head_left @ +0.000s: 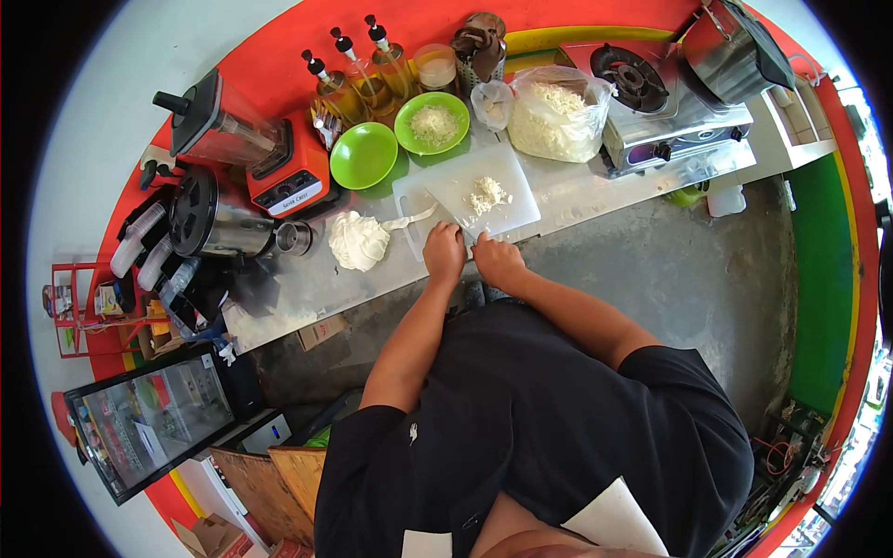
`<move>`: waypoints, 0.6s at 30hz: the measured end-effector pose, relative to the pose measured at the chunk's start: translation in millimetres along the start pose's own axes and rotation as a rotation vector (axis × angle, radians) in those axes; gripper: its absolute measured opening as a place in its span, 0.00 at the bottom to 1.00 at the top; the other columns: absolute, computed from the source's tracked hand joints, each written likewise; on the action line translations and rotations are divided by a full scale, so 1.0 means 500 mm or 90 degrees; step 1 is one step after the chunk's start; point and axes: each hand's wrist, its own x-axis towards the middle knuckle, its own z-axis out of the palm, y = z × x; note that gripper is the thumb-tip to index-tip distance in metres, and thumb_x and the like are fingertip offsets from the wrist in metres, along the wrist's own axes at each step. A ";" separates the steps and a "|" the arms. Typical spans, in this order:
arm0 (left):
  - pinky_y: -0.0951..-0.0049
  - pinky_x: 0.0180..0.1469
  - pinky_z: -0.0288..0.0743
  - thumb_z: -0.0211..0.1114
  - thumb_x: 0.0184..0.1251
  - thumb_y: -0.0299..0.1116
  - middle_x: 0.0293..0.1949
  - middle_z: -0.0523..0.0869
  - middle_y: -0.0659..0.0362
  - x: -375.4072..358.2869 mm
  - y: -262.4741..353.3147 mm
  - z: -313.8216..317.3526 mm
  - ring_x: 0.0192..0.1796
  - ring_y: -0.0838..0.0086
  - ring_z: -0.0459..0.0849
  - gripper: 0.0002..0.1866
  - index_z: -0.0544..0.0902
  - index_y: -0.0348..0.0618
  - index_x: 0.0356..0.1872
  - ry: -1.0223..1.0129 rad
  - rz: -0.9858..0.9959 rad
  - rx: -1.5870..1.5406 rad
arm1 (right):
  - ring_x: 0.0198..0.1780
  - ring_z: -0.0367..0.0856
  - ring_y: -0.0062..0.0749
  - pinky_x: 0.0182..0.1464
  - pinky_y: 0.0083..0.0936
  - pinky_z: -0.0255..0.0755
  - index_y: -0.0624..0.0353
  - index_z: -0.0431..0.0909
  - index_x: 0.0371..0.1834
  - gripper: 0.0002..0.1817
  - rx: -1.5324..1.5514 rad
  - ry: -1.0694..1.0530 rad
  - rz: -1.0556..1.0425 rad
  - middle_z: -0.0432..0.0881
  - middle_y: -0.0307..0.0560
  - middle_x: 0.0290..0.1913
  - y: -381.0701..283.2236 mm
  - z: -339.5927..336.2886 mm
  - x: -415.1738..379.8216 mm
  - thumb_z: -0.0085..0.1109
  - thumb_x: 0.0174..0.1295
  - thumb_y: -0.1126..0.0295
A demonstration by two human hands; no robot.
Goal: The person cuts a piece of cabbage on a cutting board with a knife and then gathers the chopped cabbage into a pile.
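The white cutting board (516, 202) lies near the counter's front edge, bearing a small pile of finely chopped pale food (488, 194). At its front edge, my left hand (445, 251) is closed, its fingers curled down; whatever they hold is hidden. Close beside it, my right hand (499, 260) is closed around what looks like the handle of a knife (448, 212), whose pale blade points up and left over the board and is hard to tell from it. Left of the board sits a white, crumpled bag-like bundle (359, 241) with a twisted tail reaching onto the board.
Behind the board stand a green bowl (363, 155) and a green plate of pale shreds (433, 124). A plastic bag of shredded food (558, 116) sits beside a gas stove (674, 121). Oil bottles (372, 88) line the wall; a red blender (293, 172) stands left.
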 end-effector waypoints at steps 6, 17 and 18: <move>0.56 0.48 0.80 0.61 0.66 0.30 0.41 0.86 0.56 -0.001 -0.002 0.002 0.47 0.55 0.85 0.07 0.87 0.43 0.36 0.029 -0.005 -0.030 | 0.43 0.90 0.57 0.46 0.50 0.82 0.65 0.72 0.47 0.18 -0.012 0.000 -0.019 0.88 0.63 0.37 -0.001 -0.006 0.009 0.48 0.78 0.57; 0.56 0.47 0.81 0.64 0.64 0.30 0.41 0.86 0.55 -0.006 -0.002 -0.003 0.46 0.55 0.86 0.07 0.88 0.42 0.38 0.028 -0.018 -0.050 | 0.43 0.90 0.56 0.47 0.48 0.82 0.63 0.71 0.46 0.18 -0.009 0.003 -0.008 0.89 0.62 0.37 -0.003 0.005 0.015 0.48 0.78 0.57; 0.56 0.47 0.81 0.64 0.64 0.30 0.41 0.86 0.55 -0.006 -0.002 -0.004 0.46 0.55 0.86 0.07 0.88 0.42 0.38 0.027 -0.018 -0.050 | 0.43 0.90 0.56 0.47 0.48 0.82 0.63 0.71 0.46 0.18 -0.009 0.003 -0.006 0.89 0.62 0.37 -0.004 0.004 0.013 0.48 0.78 0.57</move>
